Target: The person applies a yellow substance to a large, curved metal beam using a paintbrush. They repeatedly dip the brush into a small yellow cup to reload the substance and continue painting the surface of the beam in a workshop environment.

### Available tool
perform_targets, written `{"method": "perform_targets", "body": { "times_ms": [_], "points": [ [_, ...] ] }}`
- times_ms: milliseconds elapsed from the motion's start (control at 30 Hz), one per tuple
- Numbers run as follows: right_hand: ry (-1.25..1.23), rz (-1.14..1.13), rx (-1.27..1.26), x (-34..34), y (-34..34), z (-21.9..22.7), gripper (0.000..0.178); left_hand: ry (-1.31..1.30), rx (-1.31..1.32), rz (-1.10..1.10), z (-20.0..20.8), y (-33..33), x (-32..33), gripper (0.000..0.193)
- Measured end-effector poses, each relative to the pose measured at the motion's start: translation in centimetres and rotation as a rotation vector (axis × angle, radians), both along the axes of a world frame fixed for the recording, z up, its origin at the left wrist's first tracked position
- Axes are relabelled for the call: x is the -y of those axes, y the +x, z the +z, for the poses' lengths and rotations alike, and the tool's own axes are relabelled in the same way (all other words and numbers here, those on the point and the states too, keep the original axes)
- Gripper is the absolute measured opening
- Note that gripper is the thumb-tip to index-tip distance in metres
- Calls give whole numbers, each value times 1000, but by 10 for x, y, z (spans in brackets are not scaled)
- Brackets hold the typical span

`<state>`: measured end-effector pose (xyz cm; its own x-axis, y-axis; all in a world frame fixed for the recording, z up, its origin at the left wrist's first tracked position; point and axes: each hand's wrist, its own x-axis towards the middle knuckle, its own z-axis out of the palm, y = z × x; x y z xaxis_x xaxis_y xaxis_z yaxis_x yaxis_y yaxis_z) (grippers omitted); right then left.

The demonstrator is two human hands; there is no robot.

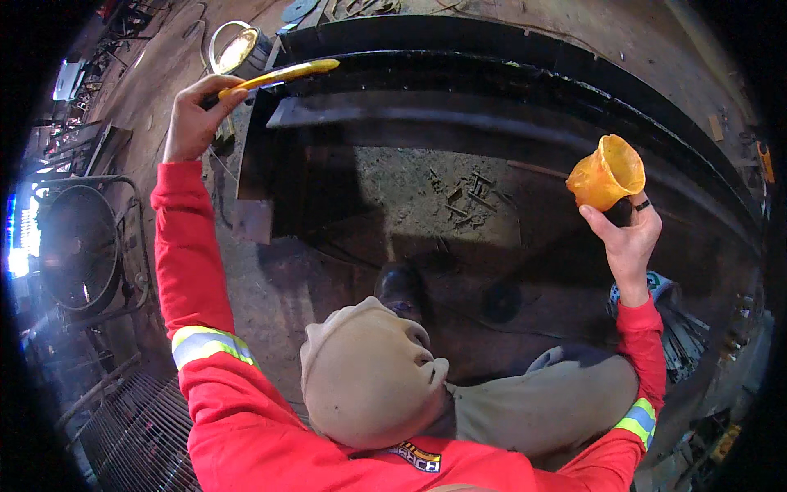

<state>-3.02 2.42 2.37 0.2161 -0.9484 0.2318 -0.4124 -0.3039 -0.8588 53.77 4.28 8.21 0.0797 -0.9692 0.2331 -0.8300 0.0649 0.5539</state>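
Observation:
My left hand [195, 116] pinches one end of a slim yellow stick-like tool [287, 75], possibly a brush; its kind is not clear. The tool points right, over the near end of a long dark steel beam [426, 107]. On the right, my right hand [630, 246] grips a yellow-orange cup [605, 174] from below. The cup is tilted, its mouth facing up and to the right, and its walls look smeared with yellow. Whether any liquid is inside cannot be made out. Both hands are raised and well apart.
A bucket [239, 51] with yellow at its mouth stands behind my left hand. Metal scraps [467, 199] litter the floor between my legs and the beam. At left are a large fan [80, 246] and a metal grate [139, 435]. Thin rods [682, 340] lie at right.

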Motion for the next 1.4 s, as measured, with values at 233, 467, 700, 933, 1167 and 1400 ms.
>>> {"method": "perform_targets", "body": {
  "times_ms": [233, 467, 700, 933, 1167, 1400],
  "points": [
    [6, 21, 26, 0, 0, -3, 49, -283, -6, -115, -41, -19, 12, 17],
    [17, 3, 14, 0, -5, -1, 50, -359, 42, -102, -31, -11, -1, 12],
    [-16, 13, 6, 1, -2, -4, 49, -334, 148, -231, -18, -46, 29, 15],
    [-11, 5, 3, -1, -4, 0, 48, -199, -96, -77, -10, -21, 16, 18],
    [-8, 23, 31, 1, -2, -4, 48, -255, -58, 173, -48, -69, -17, 19],
    [46, 34, 39, 2, -8, -6, 50, -406, -398, 438, -84, -119, -29, 19]
  ]
}}
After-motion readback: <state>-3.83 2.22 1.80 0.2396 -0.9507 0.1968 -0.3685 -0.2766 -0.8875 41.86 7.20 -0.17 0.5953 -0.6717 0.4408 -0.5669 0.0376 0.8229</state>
